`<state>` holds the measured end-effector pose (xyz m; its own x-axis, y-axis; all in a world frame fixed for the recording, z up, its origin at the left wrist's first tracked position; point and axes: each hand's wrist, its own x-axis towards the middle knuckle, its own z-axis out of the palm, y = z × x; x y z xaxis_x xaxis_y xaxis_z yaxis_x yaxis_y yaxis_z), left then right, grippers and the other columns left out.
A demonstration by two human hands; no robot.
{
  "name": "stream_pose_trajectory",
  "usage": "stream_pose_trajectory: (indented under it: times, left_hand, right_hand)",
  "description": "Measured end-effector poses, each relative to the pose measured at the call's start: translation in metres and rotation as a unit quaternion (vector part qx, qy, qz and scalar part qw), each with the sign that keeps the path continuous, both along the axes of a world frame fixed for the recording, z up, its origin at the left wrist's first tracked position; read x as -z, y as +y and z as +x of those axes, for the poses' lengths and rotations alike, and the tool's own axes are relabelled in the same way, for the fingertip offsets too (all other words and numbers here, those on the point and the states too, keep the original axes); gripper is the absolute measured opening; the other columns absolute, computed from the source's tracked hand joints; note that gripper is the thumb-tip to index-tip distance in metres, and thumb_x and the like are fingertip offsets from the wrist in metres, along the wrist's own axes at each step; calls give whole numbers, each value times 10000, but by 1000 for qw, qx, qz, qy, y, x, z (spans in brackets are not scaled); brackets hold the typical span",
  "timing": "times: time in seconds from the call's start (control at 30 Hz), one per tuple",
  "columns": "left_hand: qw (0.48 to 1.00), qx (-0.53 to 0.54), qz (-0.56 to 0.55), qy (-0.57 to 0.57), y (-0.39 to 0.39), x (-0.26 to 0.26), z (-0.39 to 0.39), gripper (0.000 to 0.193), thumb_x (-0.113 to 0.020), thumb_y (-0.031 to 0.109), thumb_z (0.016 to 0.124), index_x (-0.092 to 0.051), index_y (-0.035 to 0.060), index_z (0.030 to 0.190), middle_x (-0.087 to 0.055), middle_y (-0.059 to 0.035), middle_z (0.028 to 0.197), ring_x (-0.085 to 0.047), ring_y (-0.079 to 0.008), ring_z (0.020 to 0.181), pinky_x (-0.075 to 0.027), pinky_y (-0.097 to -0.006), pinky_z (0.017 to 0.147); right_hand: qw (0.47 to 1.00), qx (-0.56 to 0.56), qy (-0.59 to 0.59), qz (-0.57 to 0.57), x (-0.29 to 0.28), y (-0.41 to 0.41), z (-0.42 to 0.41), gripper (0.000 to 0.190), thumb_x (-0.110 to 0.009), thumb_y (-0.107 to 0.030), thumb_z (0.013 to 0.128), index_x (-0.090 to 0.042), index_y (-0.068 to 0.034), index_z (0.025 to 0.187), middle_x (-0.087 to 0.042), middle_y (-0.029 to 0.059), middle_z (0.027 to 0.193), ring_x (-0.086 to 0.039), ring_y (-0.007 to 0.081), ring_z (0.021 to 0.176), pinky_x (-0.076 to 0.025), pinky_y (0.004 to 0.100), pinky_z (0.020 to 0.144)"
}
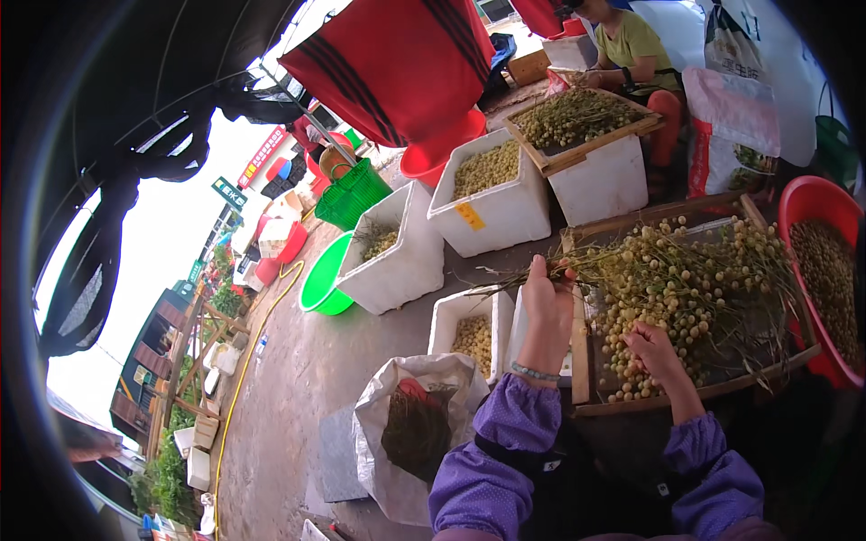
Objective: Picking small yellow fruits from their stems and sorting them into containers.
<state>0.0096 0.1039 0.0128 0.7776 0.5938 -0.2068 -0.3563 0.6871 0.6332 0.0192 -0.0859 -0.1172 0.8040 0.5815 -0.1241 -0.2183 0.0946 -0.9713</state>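
My left hand (547, 294) is closed around the thin stems of a fruit bunch (588, 255), with loose stem ends sticking out to its left. The bunch spreads rightward over a wood-framed mesh tray (580, 358). Small round yellowish fruits (626, 304) hang from the stems and lie in the tray's near left part. My right hand (655, 348) is curled in against these fruits, its fingertips bent inward; whether it grips any is hidden. More stems with fruit (751, 257) cover the tray's right side.
A small white foam box (440, 324) with loose fruit stands left of the tray. Nearer me is a white sack (375, 433) of stems. A red tub (798, 203) of fruit is at right. Larger foam boxes (500, 216) stand beyond; a seated person (632, 47) works behind another tray (649, 125).
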Motion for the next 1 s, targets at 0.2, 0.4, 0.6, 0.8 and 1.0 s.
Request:
stream_pose_trajectory:
  times: [0.2, 0.4, 0.6, 0.8, 1.0]
  left_hand:
    - [999, 8, -20, -40, -2, 3, 3, 194, -500, 211, 945, -476, 20, 967, -557, -103, 882, -552, -174, 738, -487, -299, 607]
    - [999, 25, -43, -12, -12, 6, -2, 185, -515, 212, 938, -471, 33, 960, -550, -102, 862, -553, -168, 742, -484, -287, 571]
    - [999, 29, -42, 7, -5, 11, 3, 176, -495, 196, 948, -458, 26, 978, -520, -81, 820, -519, -158, 702, -480, -272, 579]
    - [999, 27, -34, -24, 1, 4, 3, 129, -491, 161, 942, -480, 32, 944, -538, -74, 792, -512, -152, 618, -475, -253, 555]
    - [998, 35, -57, 22, 2, 20, 7, 139, -494, 152, 934, -505, 41, 850, -548, -62, 728, -501, -150, 541, -473, -258, 465]
  right_hand:
    - [980, 14, 142, 141, -26, 3, -3, 171, -558, -233, 885, -533, -67, 854, -605, 71, 775, -564, 107, 596, -403, 232, 409]
    - [913, -31, 254, 317, -34, 38, -11, 145, -577, -222, 898, -547, -82, 921, -573, 53, 737, -531, 101, 562, -306, 203, 381]
    - [878, -16, 269, 396, -6, 23, -6, 70, -633, -96, 817, -565, -95, 828, -542, 46, 663, -480, 99, 478, -255, 209, 367]
    - [857, -26, 275, 436, -10, 13, -8, 110, -608, -97, 820, -570, -82, 923, -582, 79, 763, -504, 113, 520, -280, 214, 368]
    - [920, -54, 220, 319, -39, 37, 12, 159, -597, -178, 885, -585, -58, 988, -603, 46, 831, -509, 96, 574, -309, 206, 391]
